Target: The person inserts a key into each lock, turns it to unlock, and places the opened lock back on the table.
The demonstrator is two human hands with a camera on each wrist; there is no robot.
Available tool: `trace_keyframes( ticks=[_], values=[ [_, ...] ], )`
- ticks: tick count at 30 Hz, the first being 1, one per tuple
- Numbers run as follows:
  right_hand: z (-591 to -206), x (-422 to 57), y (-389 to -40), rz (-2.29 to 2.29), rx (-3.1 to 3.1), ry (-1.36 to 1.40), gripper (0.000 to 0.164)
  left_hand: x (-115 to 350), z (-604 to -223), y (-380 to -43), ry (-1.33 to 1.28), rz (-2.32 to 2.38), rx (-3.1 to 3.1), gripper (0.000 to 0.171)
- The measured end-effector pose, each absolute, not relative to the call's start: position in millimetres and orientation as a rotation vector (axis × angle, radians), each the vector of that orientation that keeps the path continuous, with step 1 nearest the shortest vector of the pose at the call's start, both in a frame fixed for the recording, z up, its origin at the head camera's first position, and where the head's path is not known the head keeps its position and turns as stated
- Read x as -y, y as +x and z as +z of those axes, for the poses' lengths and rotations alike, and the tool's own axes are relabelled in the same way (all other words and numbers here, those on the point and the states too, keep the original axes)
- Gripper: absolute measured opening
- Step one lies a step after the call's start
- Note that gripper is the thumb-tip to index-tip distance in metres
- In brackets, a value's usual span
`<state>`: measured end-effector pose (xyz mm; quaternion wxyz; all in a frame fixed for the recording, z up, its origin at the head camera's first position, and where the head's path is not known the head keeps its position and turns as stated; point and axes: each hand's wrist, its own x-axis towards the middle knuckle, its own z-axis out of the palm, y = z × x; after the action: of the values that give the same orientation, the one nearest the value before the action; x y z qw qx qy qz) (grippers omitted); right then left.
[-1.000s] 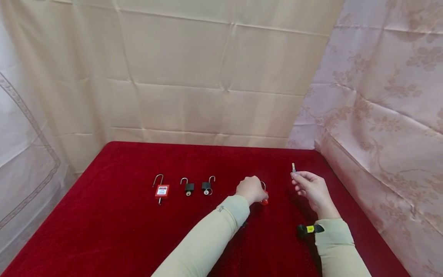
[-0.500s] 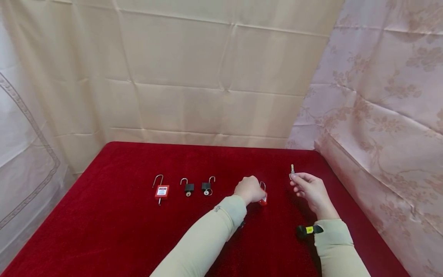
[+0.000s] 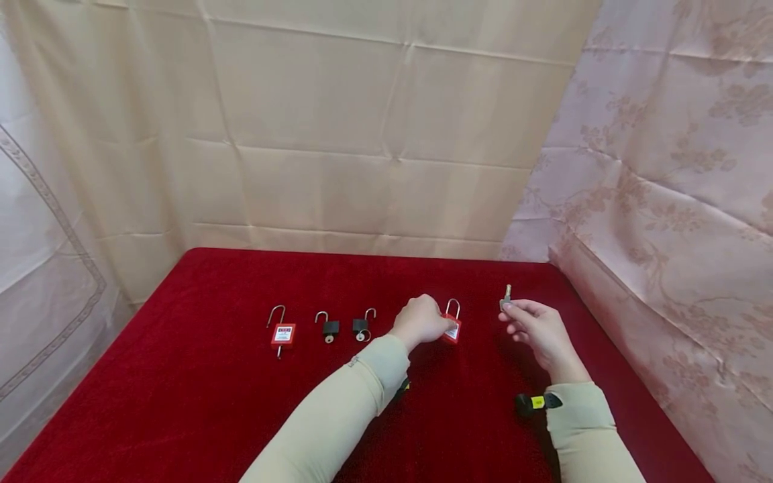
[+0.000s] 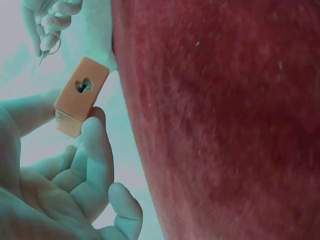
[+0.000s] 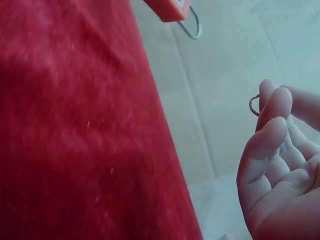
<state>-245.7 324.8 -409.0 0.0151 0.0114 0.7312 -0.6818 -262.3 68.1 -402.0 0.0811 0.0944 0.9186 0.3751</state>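
My left hand (image 3: pixel 421 322) pinches a red padlock (image 3: pixel 453 333) between thumb and fingers, at the right of the table. Its shackle points up and looks closed. In the left wrist view the padlock's underside (image 4: pixel 82 86) shows a bare keyhole. To the right, my right hand (image 3: pixel 541 333) pinches a small key (image 3: pixel 507 294) with its tip pointing up. A thin ring (image 5: pixel 254 105) sticks out beside those fingertips in the right wrist view, where the key itself is mostly hidden. Padlock and key are apart.
Left of my hands, a red padlock (image 3: pixel 282 335) and two black padlocks (image 3: pixel 330 328) (image 3: pixel 360 326) lie in a row with shackles open and keys at their bottoms. Red cloth covers the table (image 3: pixel 199 402). Curtains (image 3: pixel 362 134) hang behind and at both sides.
My left hand has lifted the red padlock and drawn it slightly left, so more of its label and shackle shows. My right hand has shifted very slightly left with the key.
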Motion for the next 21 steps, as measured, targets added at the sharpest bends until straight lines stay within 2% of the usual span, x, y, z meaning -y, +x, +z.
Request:
trace_keyframes(
  ticks=[6, 12, 21],
  values=[
    [-401.7, -314.8, -244.0, -2.149, -2.238, -0.102, 0.013, -52.3, -393.7, -262.9, 0.318, 1.292, -2.710, 0.025],
    [-392.6, -302.4, -239.6, -2.133, -2.235, -0.177, 0.010, -41.5, -382.8, -262.2, 0.305, 1.395, -2.688, 0.031],
    [-384.0, -283.9, -234.4, -2.064, -2.261, -0.218, 0.021, -27.8, -379.0, -260.6, 0.335, 1.540, -2.673, 0.030]
  ],
)
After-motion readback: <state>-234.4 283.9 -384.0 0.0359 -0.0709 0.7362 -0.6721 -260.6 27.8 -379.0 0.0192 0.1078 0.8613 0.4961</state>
